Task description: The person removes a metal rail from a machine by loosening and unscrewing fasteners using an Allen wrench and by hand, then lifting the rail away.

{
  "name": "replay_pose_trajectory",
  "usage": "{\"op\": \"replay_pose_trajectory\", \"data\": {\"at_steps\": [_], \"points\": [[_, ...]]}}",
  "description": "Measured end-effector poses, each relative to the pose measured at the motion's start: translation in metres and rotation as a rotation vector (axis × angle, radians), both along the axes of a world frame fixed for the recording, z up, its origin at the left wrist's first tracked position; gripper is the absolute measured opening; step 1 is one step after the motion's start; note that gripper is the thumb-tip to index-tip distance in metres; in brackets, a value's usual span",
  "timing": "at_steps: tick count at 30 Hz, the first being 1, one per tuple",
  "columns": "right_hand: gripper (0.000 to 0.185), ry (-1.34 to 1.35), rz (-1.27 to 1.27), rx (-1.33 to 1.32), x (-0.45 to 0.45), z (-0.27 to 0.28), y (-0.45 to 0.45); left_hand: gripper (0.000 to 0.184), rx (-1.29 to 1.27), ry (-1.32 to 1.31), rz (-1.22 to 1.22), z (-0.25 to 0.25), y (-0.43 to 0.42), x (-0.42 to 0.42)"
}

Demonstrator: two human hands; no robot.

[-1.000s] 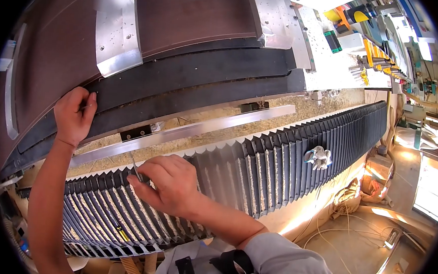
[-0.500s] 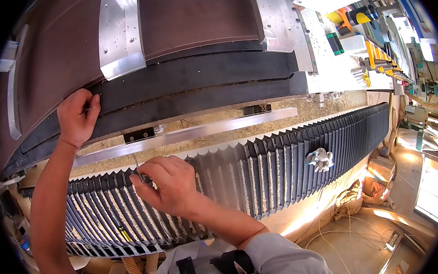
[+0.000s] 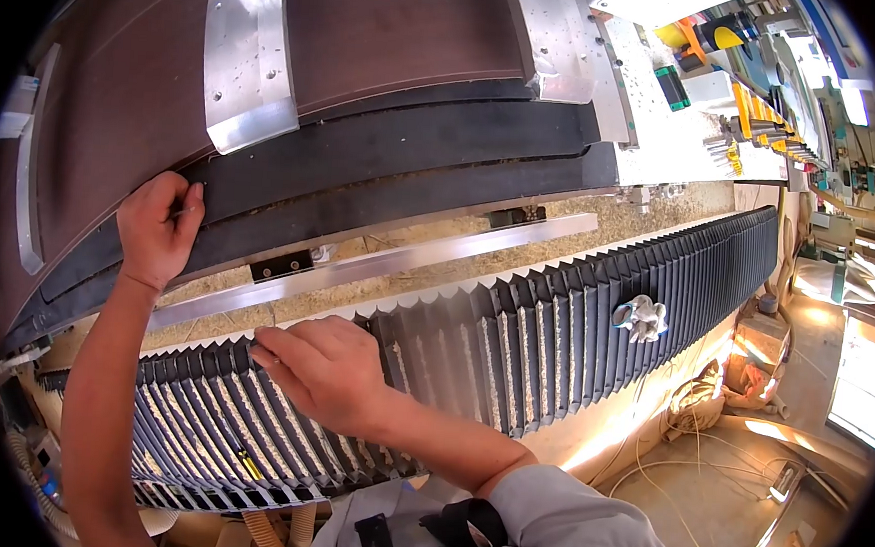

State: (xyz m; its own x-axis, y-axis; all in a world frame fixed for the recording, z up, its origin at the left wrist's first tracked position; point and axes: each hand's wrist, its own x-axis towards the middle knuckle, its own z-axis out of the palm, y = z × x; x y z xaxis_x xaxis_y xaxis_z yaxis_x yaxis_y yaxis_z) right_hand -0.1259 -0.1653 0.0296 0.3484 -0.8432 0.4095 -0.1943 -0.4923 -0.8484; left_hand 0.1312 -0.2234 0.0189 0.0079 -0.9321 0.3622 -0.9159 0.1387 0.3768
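My left hand (image 3: pixel 160 231) rests against the black panel (image 3: pixel 364 159), near the edge of the brown board (image 3: pixel 402 41). Its fingers are curled and the thumb is bent in; whatever they grip, if anything, is hidden. Over the dark pleated bellows cover (image 3: pixel 543 350) is my right hand (image 3: pixel 326 372), with thumb and fingers pinched together. A thin metal rod (image 3: pixel 274 314) pokes up by its fingertips, just below the long aluminium bar (image 3: pixel 378 265). Most of that rod is covered by the fingers. A black bracket (image 3: pixel 281 266) sits on the bar close above.
Aluminium plates (image 3: pixel 253 57) cross the brown board. Wood dust coats the ledge (image 3: pixel 410 234) and the bellows folds. A crumpled silvery piece (image 3: pixel 641 318) lies on the bellows. Yellow-handled tools (image 3: pixel 758 118) stand at the upper right. Cables (image 3: pixel 686 464) trail across the floor.
My right hand has shifted slightly left and turned, closing its fingers so the metal piece between them is now mostly hidden. My left hand stays almost in place.
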Motion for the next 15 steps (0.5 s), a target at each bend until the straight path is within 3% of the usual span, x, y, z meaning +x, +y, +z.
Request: {"op": "replay_pose_trajectory", "data": {"at_steps": [8, 15], "points": [[0.026, 0.054, 0.054, 0.058, 0.02, 0.008, 0.019, 0.02, 0.02, -0.014, 0.011, 0.0, 0.001, 0.0], [0.026, 0.09, 0.051, -0.04, 0.041, 0.0, 0.032, 0.022, 0.024, -0.039, 0.053, -0.002, 0.001, 0.001]]}}
